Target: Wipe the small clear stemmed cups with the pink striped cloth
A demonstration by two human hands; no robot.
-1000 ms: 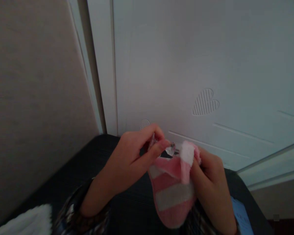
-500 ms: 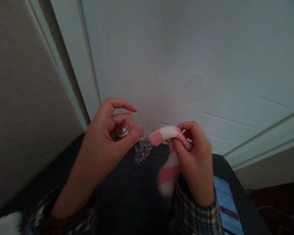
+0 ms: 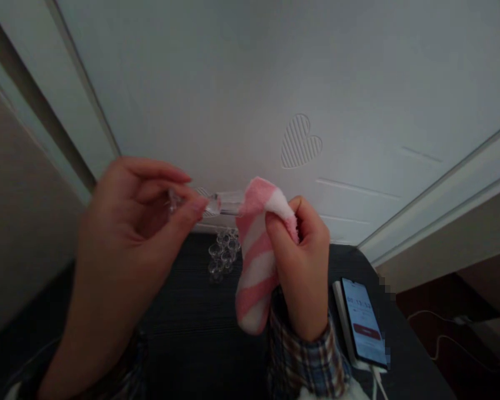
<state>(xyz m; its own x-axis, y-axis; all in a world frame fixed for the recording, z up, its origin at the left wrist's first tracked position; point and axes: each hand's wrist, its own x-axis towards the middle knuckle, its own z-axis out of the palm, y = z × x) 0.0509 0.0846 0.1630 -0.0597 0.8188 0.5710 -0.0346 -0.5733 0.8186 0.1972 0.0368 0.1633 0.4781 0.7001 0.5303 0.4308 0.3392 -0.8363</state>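
My left hand (image 3: 150, 205) pinches a small clear stemmed piece (image 3: 230, 203), like a tiny goblet, between thumb and fingers. More clear plastic or glass shows inside the curled fingers. The far end of the clear piece touches or overlaps the edge of a fuzzy sock (image 3: 256, 244) with pink and white stripes; I cannot tell which. My right hand (image 3: 302, 261) grips that sock near its top, thumb in front, and the toe hangs down. Beyond the hands, a cluster of small clear cups (image 3: 223, 255) stands on the dark table (image 3: 191, 322), partly hidden by the sock.
A lit phone (image 3: 364, 322) lies at the table's right side on a white block, with a white cable (image 3: 379, 383) at its lower end. A white panel (image 3: 216, 111) with heart-shaped grooves rises behind the table. Another cable (image 3: 437, 316) runs at the far right.
The sock has turned its striped side toward me and hangs fuller. The clear piece in my left hand now reaches the sock's edge. The view has shifted right, showing more of the phone.
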